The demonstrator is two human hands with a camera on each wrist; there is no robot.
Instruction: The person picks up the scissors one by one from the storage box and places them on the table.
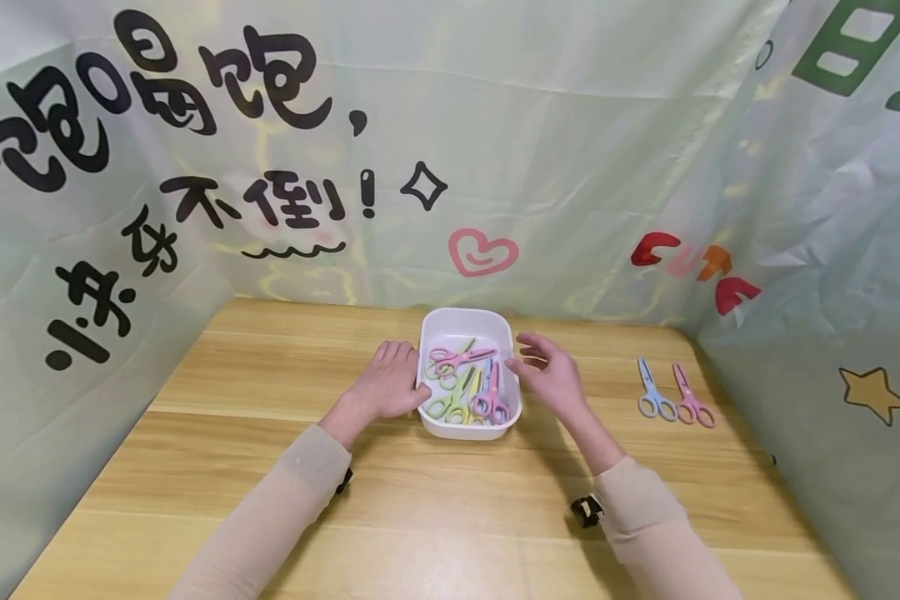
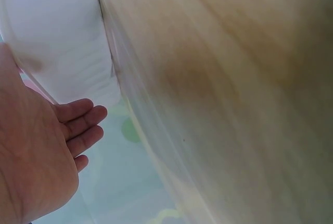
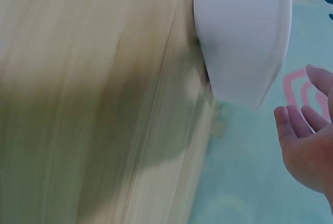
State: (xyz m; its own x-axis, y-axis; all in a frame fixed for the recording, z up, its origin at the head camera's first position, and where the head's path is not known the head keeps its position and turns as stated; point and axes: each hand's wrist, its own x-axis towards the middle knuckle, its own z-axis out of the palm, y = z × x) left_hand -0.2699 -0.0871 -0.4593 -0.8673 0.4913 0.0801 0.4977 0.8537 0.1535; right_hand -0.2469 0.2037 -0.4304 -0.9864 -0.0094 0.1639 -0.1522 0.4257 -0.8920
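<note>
A white plastic bin [image 1: 468, 432] stands on the table, holding several small scissors in pink, green, yellow and blue; one pink pair [image 1: 482, 356] lies across the top. My left hand [image 1: 390, 380] is at the bin's left side, its thumb lying over the rim. In the left wrist view its fingers are extended along the outer wall [image 2: 57, 31]. On the other side, my right hand [image 1: 553, 379] hovers with loosely bent fingers close to the right rim. The right wrist view shows that palm [image 3: 309, 156] bare, beside the bin's outer wall [image 3: 242, 36].
To the right on the wooden table [image 1: 465, 508] lie blue scissors [image 1: 647, 382] and pink scissors [image 1: 683, 383], side by side. Printed fabric walls [image 1: 585, 183] enclose the table at the back and both sides.
</note>
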